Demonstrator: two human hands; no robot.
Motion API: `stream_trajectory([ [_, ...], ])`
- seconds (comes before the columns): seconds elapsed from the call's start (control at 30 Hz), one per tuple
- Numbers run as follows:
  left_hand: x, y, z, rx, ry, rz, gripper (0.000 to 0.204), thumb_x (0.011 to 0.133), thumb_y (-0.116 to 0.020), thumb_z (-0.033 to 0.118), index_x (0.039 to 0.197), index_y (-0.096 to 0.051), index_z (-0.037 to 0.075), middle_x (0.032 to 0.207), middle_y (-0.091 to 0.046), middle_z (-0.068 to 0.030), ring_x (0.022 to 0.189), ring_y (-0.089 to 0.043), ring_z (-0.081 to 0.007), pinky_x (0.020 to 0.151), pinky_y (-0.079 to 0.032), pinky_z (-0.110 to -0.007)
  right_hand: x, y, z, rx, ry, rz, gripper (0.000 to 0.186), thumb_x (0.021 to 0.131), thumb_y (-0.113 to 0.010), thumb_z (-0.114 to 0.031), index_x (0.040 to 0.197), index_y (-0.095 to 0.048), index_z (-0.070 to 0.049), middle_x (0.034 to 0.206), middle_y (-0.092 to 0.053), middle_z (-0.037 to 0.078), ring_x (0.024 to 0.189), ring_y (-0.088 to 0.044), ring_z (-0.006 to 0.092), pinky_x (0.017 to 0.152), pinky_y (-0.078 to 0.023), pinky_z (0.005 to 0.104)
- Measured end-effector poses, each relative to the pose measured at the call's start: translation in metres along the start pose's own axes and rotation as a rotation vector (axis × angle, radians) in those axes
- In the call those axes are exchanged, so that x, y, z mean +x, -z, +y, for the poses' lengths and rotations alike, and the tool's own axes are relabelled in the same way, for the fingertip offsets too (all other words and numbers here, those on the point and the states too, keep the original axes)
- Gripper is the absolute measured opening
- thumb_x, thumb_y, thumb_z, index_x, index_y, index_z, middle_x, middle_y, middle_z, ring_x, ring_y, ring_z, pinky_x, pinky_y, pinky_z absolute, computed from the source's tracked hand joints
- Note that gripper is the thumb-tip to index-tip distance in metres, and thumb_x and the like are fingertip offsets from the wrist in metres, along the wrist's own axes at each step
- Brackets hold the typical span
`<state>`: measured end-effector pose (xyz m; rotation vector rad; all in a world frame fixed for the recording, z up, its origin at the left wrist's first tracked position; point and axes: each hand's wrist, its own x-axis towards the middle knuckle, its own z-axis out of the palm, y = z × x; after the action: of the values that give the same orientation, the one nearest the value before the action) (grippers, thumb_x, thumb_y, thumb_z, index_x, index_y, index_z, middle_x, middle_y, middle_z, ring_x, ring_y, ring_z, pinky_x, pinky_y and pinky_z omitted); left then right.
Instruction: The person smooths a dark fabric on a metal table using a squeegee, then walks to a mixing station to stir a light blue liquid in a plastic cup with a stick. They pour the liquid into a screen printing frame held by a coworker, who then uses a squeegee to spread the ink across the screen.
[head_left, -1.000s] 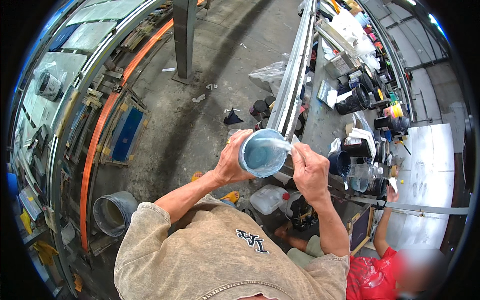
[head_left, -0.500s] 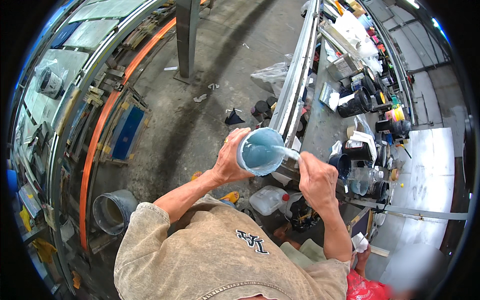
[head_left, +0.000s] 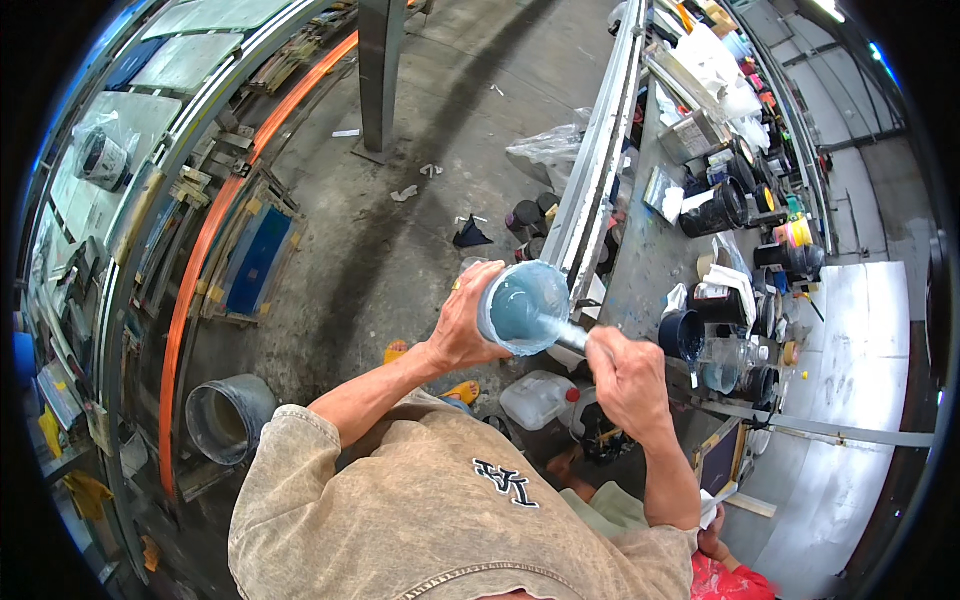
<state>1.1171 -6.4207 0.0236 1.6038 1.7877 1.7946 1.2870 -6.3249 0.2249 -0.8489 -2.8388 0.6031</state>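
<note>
My left hand (head_left: 465,318) is wrapped round the side of a pale plastic tub (head_left: 552,283). The tub is tilted and holds blue-grey liquid (head_left: 515,312), probably paint or ink, which also coats its rim. In my right hand (head_left: 630,380), closed in a fist, is a pale, liquid-coated stirring stick (head_left: 563,330). Its far end dips into the tub over the right side of the rim and is smeared by motion. The end inside the fist is hidden.
On the right, a long bench (head_left: 640,250) carries black tubs (head_left: 715,208), a clear plastic bottle (head_left: 722,375) and rags. Below my hands stands a white jug (head_left: 540,400) with a red cap. A bucket (head_left: 230,418) is at lower left. Another person's red sleeve (head_left: 730,580) shows at lower right.
My right hand has shifted slightly down and left with the stick, which has swung lower in the tub. The tub has tipped a little. The other person's hand has moved lower.
</note>
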Motion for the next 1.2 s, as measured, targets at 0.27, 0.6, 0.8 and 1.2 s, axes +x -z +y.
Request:
stream_trajectory([
  [0.27,0.002,0.002,0.007,-0.027,0.007,0.02,0.114,0.051,-0.097,0.03,0.143,-0.035,0.004,0.139,-0.049,-0.0181,0.132,-0.046,-0.0369,0.114,-0.035,-0.049,0.008,-0.001,0.004,0.365,-0.34,0.161,0.015,0.092,-0.059,-0.009,0.091,-0.067,0.004,0.06,-0.061,0.01,0.055,-0.059,0.0134,0.054,-0.046,0.0304],
  [0.6,0.003,-0.007,0.014,-0.067,0.007,0.036,0.109,0.051,-0.097,0.029,0.14,-0.04,0.003,0.137,-0.052,-0.0168,0.129,-0.05,-0.0343,0.111,-0.039,-0.047,0.051,0.0,-0.007,0.062,-0.165,0.194,0.016,0.089,-0.056,-0.01,0.083,-0.065,0.002,0.068,-0.064,0.024,0.067,-0.066,0.0413,0.064,-0.05,0.0469],
  [0.8,0.009,0.004,0.006,-0.137,-0.002,-0.032,0.108,0.052,-0.097,0.031,0.14,-0.04,0.005,0.137,-0.052,-0.0157,0.128,-0.051,-0.0328,0.108,-0.042,-0.046,0.032,0.015,-0.03,0.033,0.315,-0.202,0.003,0.088,-0.057,-0.004,0.085,-0.056,-0.003,0.069,-0.06,0.015,0.066,-0.064,0.0348,0.059,-0.051,0.0417],
  [1.2,0.006,0.011,0.01,-0.126,-0.024,-0.115,0.113,0.054,-0.097,0.033,0.144,-0.035,0.009,0.139,-0.05,-0.0156,0.13,-0.049,-0.0346,0.11,-0.04,-0.048,0.035,0.018,0.01,-0.363,0.433,0.136,0.022,0.076,-0.064,0.0,0.098,-0.062,-0.007,0.072,-0.056,0.005,0.068,-0.06,0.0235,0.059,-0.049,0.0367],
])
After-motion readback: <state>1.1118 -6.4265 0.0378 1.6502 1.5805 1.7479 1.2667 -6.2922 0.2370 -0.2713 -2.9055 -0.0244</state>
